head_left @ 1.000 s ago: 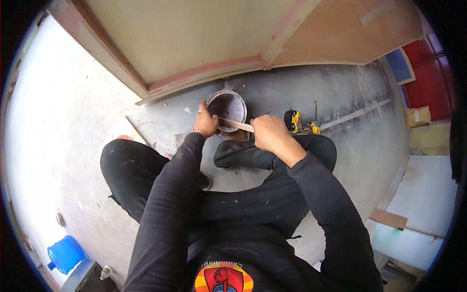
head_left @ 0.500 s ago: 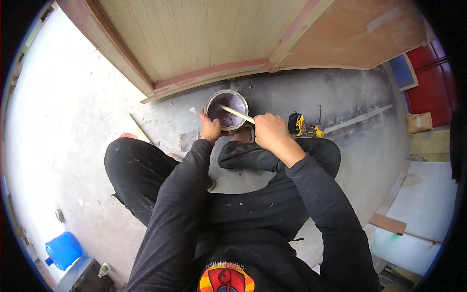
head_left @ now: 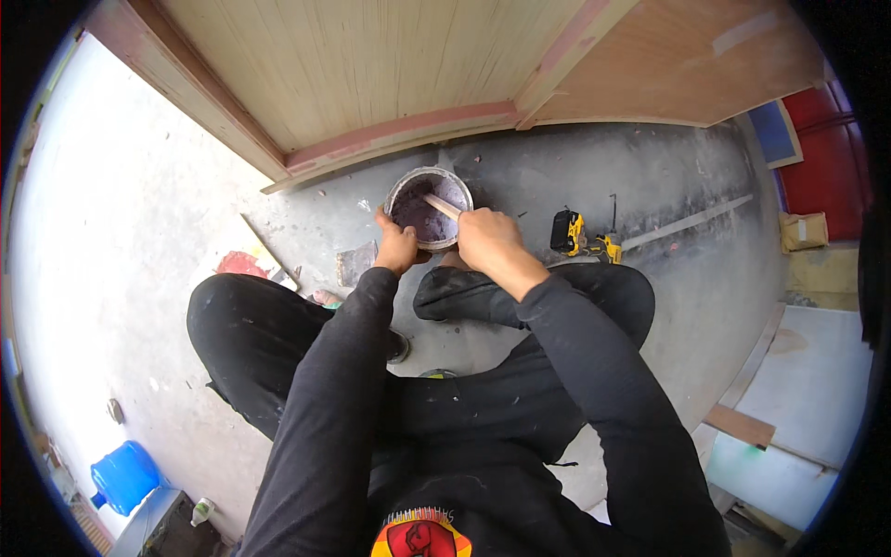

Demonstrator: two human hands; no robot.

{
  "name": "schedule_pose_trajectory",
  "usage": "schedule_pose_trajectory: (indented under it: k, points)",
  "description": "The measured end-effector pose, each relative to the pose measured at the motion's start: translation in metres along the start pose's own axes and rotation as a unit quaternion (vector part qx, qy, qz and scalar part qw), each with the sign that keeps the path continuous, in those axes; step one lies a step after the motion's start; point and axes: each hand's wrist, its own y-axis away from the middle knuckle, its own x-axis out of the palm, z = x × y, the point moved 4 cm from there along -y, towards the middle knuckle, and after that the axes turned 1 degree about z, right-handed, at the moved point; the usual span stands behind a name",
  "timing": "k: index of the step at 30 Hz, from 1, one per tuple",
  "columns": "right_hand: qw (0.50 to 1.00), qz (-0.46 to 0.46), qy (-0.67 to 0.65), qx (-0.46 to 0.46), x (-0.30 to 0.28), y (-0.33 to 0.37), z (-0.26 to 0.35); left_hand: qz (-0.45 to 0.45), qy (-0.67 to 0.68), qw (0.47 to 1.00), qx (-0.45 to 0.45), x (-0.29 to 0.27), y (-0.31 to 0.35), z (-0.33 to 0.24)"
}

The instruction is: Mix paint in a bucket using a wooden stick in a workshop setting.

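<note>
Purple-grey paste (head_left: 419, 221) is filling a round tub (head_left: 430, 171) while a wooden stick (head_left: 442, 205) is dipping in

Head view, with clock directions being taken from the tub and 12 being the top: small lettering is running above a red, yellow and orange print (head_left: 422, 538) on the black shirt (head_left: 483, 483), near 6.

The tub is sitting just above the middle of the view, its mouth facing up toward the camera. Its pale rim is showing smears, and the paste is looking lumpy, clinging to the inner wall.

The flat, pale stick is slanting, its long axis running from 4 to 10, with its dipped end pointing toward 10.

The left hand (head_left: 397, 247), between 7 and 8, is curling its fingers and thumb against the tub's side. At 4, the right hand (head_left: 489, 238) is closing its fingers around the stick.

Just past 3, a yellow-and-black power tool (head_left: 576, 230) is lying on the grey floor (head_left: 687, 306). Around 12, a wooden panel (head_left: 371, 74) is standing.
</note>
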Motion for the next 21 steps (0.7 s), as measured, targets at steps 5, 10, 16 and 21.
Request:
schedule_pose_trajectory:
  k: [5, 10, 16, 21]
  points:
    - [0.997, 0.061, -0.035, 0.024, 0.011, -0.022, -0.004, -0.005, -0.03, 0.999, 0.029, 0.005, -0.006, 0.0]
    - [0.99, 0.137, -0.005, 0.018, 0.008, -0.017, 0.006, -0.077, -0.076, 0.988, 0.109, -0.006, -0.025, 0.032]
    - [0.991, 0.129, 0.021, 0.01, -0.021, 0.004, 0.009, -0.144, -0.021, 0.987, 0.072, 0.011, -0.009, 0.022]
    - [0.998, 0.057, 0.011, 0.011, -0.018, -0.002, 0.026, -0.25, -0.039, 0.966, 0.062, 0.028, -0.009, 0.031]
